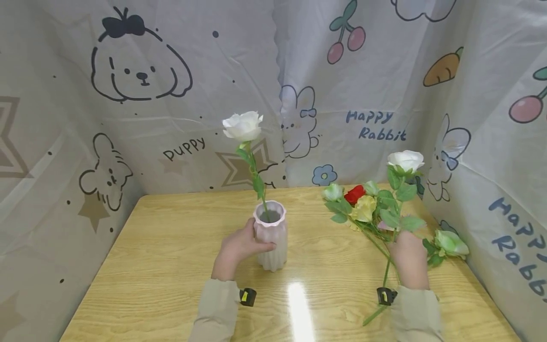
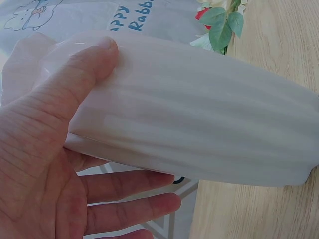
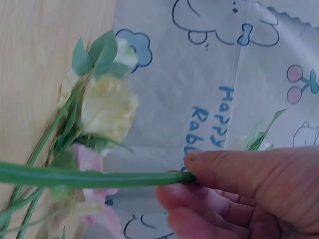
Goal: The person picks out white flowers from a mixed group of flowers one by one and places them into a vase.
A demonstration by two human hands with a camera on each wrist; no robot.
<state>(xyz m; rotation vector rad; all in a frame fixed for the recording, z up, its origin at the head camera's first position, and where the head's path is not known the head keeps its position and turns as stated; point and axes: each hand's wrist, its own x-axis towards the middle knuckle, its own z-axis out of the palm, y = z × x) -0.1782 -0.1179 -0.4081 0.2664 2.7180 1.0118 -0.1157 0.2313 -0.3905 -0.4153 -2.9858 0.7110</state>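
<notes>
A pale pink fluted vase stands upright on the wooden table. My left hand grips its upper part, the thumb lying along the side and the lower fingers spread past the edge in the left wrist view. One white rose stands in the vase, leaning slightly left. At the right, my right hand pinches the green stem of another white rose between thumb and forefinger. That bloom is held upright above the hand, near the other flowers.
A loose bunch lies at the back right: a red rose, a yellow rose, pale green buds and pink petals. A pale green rose lies by the right table edge. Printed curtains hang behind and beside the table.
</notes>
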